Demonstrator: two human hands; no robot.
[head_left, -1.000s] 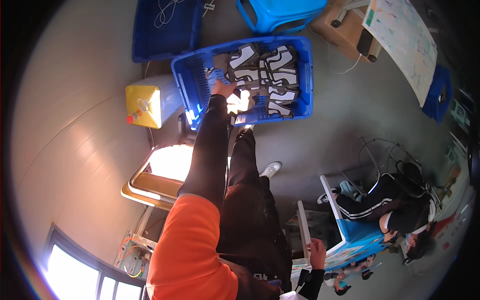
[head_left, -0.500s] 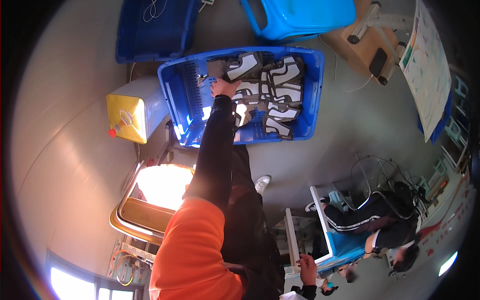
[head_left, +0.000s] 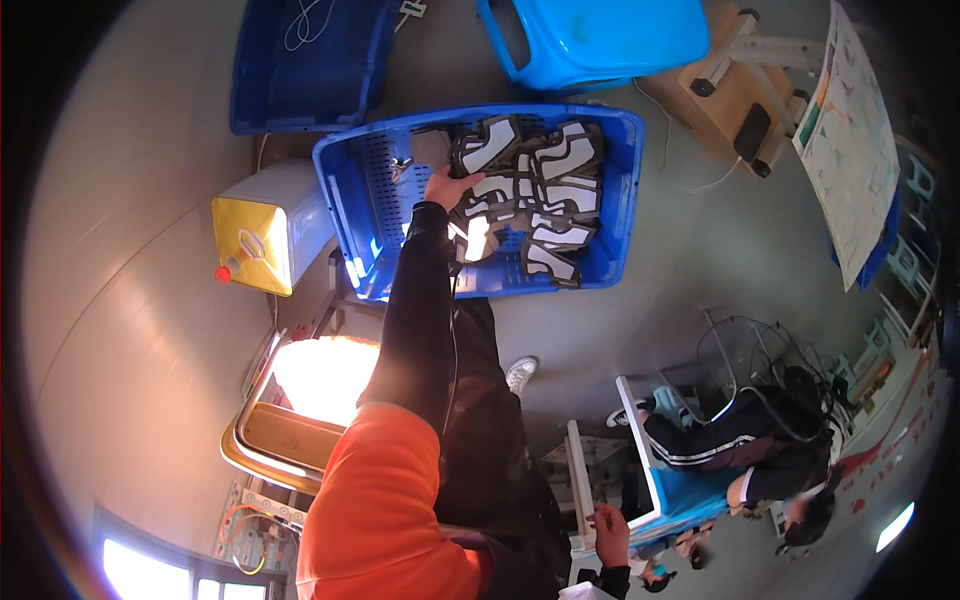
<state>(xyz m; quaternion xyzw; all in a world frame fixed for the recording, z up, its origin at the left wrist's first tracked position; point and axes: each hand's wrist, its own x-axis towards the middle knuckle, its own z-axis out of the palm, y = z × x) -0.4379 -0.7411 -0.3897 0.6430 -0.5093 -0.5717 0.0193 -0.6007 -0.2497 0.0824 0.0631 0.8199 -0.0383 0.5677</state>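
Note:
My left hand [head_left: 447, 190] reaches down into a large blue plastic crate [head_left: 632, 190]. Its thumb stretches right onto the edge of a pile of flat cut pieces [head_left: 568, 193], dark grey-brown with white shapes on them. The fingers stand apart from the thumb, with their tips partly hidden. Just beyond the hand lies a plain grey-brown piece [head_left: 431, 148], and a small bunched scrap [head_left: 400, 168] is to its left. Low in the view, beside a white-edged table, my right hand [head_left: 610, 537] has curled fingers; whatever is in them is too small to make out.
A yellow-topped can [head_left: 255, 245] with a red cap stands left of the crate. Beyond are a dark blue bin [head_left: 305, 80] and a light-blue stool [head_left: 615, 35]. A wooden-topped stool [head_left: 270, 435] is at lower left. Another person [head_left: 745, 445] sits at right.
The view has shifted slightly, so the crate appears a little lower. My left hand stays at the pile's left edge, its thumb now against the pieces. My right hand has barely moved.

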